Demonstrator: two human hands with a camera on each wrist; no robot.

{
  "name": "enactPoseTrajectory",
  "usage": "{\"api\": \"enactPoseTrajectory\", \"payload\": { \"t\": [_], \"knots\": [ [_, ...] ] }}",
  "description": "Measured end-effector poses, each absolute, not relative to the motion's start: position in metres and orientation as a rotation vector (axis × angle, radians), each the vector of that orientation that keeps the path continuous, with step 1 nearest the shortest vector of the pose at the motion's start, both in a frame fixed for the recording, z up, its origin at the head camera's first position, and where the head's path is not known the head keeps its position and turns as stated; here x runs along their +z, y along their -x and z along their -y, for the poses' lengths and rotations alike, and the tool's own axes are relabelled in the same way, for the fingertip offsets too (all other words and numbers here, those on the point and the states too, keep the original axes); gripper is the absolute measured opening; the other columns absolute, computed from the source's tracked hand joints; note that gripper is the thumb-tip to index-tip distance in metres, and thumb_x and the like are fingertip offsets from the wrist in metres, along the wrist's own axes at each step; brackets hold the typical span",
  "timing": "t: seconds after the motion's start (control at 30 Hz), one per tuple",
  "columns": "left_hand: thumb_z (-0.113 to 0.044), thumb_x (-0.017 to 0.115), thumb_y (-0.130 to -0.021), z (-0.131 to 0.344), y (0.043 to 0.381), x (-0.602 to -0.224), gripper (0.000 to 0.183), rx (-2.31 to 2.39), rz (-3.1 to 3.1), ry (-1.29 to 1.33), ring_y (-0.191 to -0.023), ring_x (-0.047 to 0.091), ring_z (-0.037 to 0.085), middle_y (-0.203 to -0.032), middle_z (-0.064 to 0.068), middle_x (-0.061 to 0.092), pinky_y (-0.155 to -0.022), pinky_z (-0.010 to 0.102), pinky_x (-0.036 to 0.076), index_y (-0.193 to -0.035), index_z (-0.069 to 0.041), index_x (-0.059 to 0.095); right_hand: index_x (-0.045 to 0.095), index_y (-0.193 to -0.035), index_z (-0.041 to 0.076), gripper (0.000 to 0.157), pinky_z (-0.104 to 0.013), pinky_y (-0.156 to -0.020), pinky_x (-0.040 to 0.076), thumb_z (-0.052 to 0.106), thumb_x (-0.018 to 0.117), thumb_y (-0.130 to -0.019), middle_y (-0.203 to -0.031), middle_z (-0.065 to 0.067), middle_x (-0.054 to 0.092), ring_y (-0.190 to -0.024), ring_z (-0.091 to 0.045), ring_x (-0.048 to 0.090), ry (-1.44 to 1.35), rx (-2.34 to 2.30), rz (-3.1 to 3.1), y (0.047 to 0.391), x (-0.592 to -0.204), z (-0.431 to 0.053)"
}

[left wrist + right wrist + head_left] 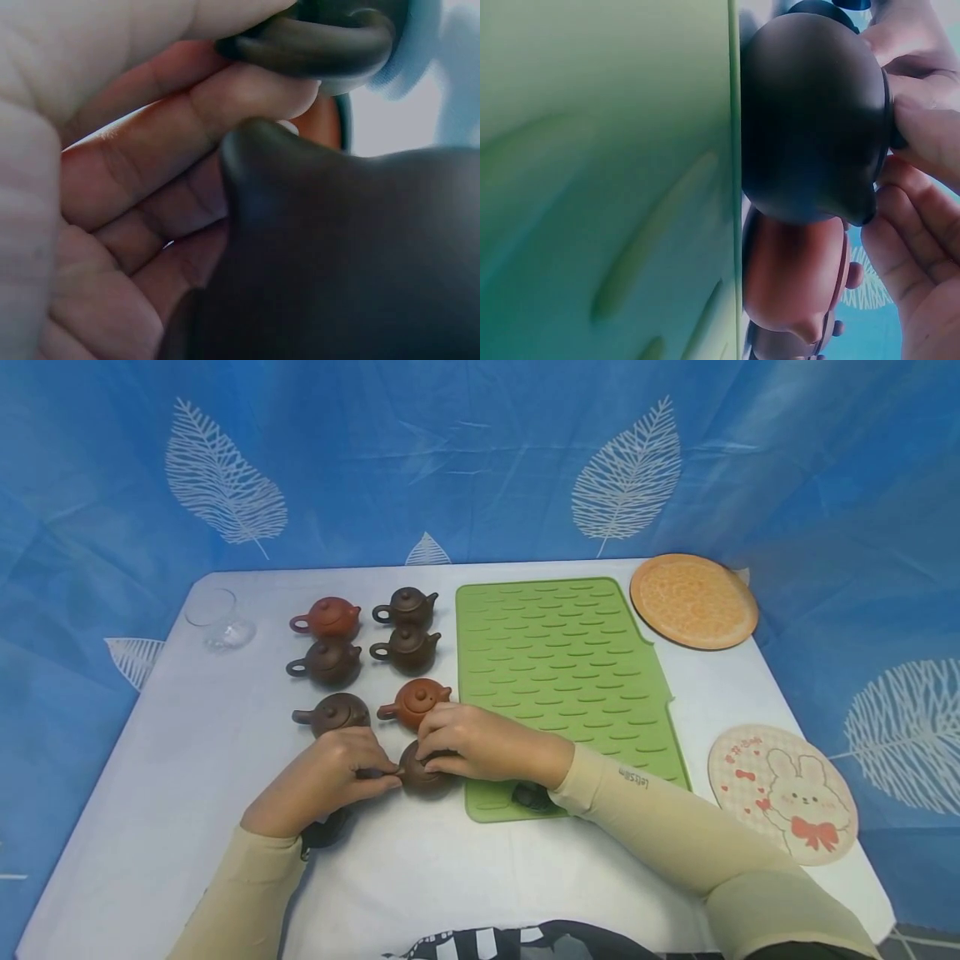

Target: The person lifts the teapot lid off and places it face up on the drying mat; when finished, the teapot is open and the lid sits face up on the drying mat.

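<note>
A dark brown teapot (426, 779) stands on the white table beside the green mat's left edge. My left hand (330, 781) pinches its handle between thumb and fingertips; the left wrist view shows the handle (322, 49) close up. My right hand (476, 743) holds the same teapot at its lid and spout side, thumb against the top. Its spout (859, 210) touches or nearly touches my right fingers in the right wrist view. An orange-brown teapot (418, 703) sits just behind. Under my left wrist, another dark teapot (326, 831) is partly hidden.
More teapots stand in two columns, including a red one (333, 618) and a dark one (408, 607). A green mat (555, 668) lies at centre right. A clear glass (225, 622), a round orange mat (693, 602) and a rabbit-print mat (783, 793) lie farther out.
</note>
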State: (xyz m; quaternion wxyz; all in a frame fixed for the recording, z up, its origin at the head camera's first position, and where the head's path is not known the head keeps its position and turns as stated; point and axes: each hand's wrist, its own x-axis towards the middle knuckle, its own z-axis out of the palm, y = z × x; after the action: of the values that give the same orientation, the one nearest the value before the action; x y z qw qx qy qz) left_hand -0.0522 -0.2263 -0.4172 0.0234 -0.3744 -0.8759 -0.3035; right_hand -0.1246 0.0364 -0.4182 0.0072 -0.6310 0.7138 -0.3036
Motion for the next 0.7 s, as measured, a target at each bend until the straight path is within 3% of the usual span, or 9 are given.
{"api": "enactPoseTrajectory", "payload": {
  "t": [0.47, 0.7],
  "knots": [
    [-0.008, 0.093, -0.081, 0.227, 0.052, -0.418, 0.013, -0.932, 2.702, 1.165, -0.077, 0.067, 0.007, -0.083, -0.012, 0.072, -0.069, 0.024, 0.058, -0.088, -0.015, 0.085, 0.077, -0.104, 0.008, 0.009, -0.023, -0.098, 0.048, 0.012, 0.080, -0.097, -0.111, -0.001, 0.067, -0.105, -0.012, 0.061, 1.787, -1.168, -2.247, 0.126, -0.422, -0.048],
    [-0.009, 0.093, -0.081, 0.227, 0.051, -0.418, 0.013, -0.923, 2.724, 1.157, -0.078, 0.066, 0.007, -0.084, -0.013, 0.073, -0.070, 0.025, 0.059, -0.090, -0.015, 0.085, 0.075, -0.108, 0.006, 0.012, -0.030, -0.108, 0.045, 0.010, 0.078, -0.098, -0.124, -0.007, 0.071, -0.122, -0.018, 0.063, 1.710, -1.277, -2.276, 0.134, -0.423, -0.062]
  ]
}}
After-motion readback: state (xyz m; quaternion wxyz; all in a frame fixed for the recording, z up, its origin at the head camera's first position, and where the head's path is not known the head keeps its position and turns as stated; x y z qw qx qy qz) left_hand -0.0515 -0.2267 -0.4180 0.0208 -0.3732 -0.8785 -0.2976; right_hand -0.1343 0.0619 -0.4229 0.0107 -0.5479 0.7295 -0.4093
